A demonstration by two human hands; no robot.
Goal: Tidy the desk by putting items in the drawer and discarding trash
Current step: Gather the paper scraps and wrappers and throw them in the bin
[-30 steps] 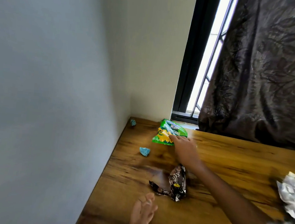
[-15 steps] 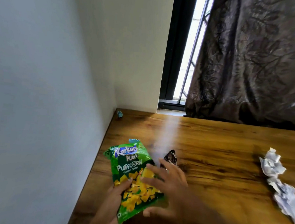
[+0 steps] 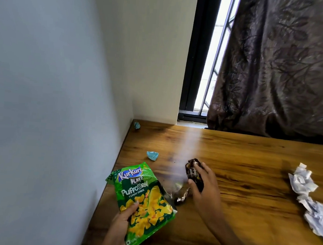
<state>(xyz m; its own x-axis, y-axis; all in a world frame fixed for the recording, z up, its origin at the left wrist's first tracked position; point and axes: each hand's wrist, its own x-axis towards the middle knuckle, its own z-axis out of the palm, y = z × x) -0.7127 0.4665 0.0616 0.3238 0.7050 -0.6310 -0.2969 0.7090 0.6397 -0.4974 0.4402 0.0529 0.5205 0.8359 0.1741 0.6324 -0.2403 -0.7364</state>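
The left hand [image 3: 121, 225] pinches the green snack bag [image 3: 143, 201] near its lower edge, thumb on the printed front and fingers curled behind, lifting it off the desk [image 3: 248, 188] at about seven o'clock in the view; probably it is kept there as collected trash so the other hand stays free. The right hand [image 3: 204, 190] is closed round the dark wrapper [image 3: 194, 174], fingers over its top and thumb at its side, with the wrapper's silvery torn end [image 3: 181, 195] trailing toward seven o'clock. It looks like the grasp for the next piece to discard. Farther out, a blue scrap [image 3: 152, 155] lies at eleven o'clock from that hand, a smaller blue scrap [image 3: 137, 125] sits in the far corner, and crumpled white paper [image 3: 310, 201] lies well apart at three o'clock.
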